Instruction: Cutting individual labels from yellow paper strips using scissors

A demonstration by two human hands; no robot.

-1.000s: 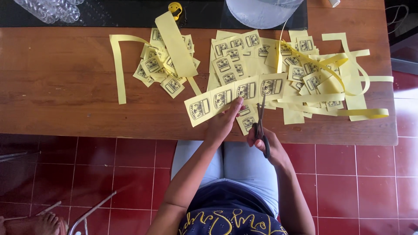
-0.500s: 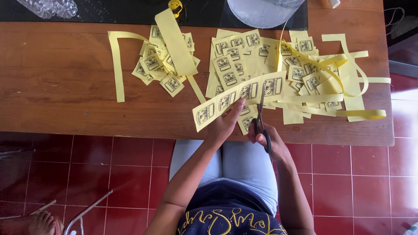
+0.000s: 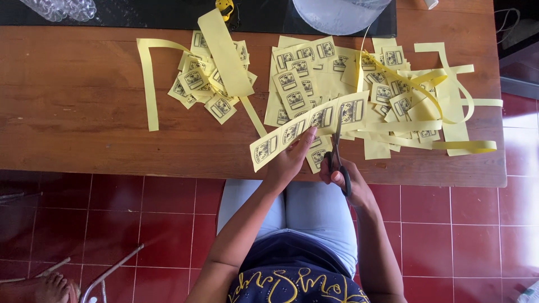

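Note:
My left hand (image 3: 289, 163) pinches a long yellow paper strip (image 3: 309, 129) printed with several black labels, held slanting up to the right above the table's near edge. My right hand (image 3: 345, 179) grips black-handled scissors (image 3: 337, 151), blades pointing up and meeting the strip between two labels. Behind the strip, cut yellow labels (image 3: 297, 84) and loose offcut ribbons (image 3: 432, 112) lie heaped on the wooden table (image 3: 73, 123).
A second heap of cut labels (image 3: 210, 84) and a long bent yellow strip (image 3: 149, 84) lie at centre left. A clear plastic bowl (image 3: 337, 14) and crumpled clear plastic (image 3: 59, 8) sit at the far edge. Red floor tiles (image 3: 449, 224) surround my lap. A bare foot (image 3: 48, 289) shows bottom left.
The label strip has slid left and tilted more steeply in my left hand. The scissors have stayed at about the same place, their blades now across the strip.

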